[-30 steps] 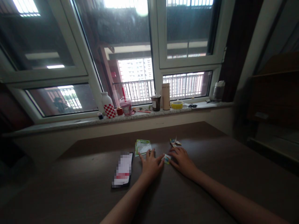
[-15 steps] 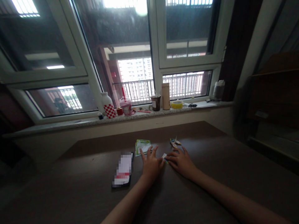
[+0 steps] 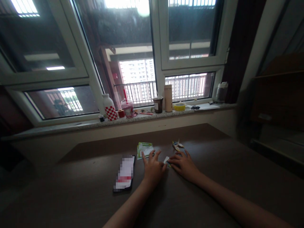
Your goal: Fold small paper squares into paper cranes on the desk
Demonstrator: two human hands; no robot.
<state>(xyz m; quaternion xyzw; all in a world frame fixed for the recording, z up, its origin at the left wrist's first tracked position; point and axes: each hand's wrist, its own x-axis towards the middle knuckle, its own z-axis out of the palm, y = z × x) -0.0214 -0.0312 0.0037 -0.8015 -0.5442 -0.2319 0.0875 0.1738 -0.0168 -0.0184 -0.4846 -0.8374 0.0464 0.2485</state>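
Observation:
A small piece of folded paper, white with blue and yellow, lies on the dark table between my hands. My right hand has its fingertips pressed together on the right side of this piece. My left hand is spread, its thumb at the piece's left edge and its other fingers stretched toward the green-and-white packets. Whether the thumb touches the piece, I cannot tell. Just beyond my right hand is a crumpled, colourful paper scrap with pointed corners.
A phone with a blurred screen lies left of my left hand on the brown table. Along the windowsill stand a checkered bottle, drink cups, a beige flask, a yellow tape roll and scissors.
My left hand has shifted very slightly left, its thumb a little off the small paper piece, more of which now shows. My right hand stays in place.

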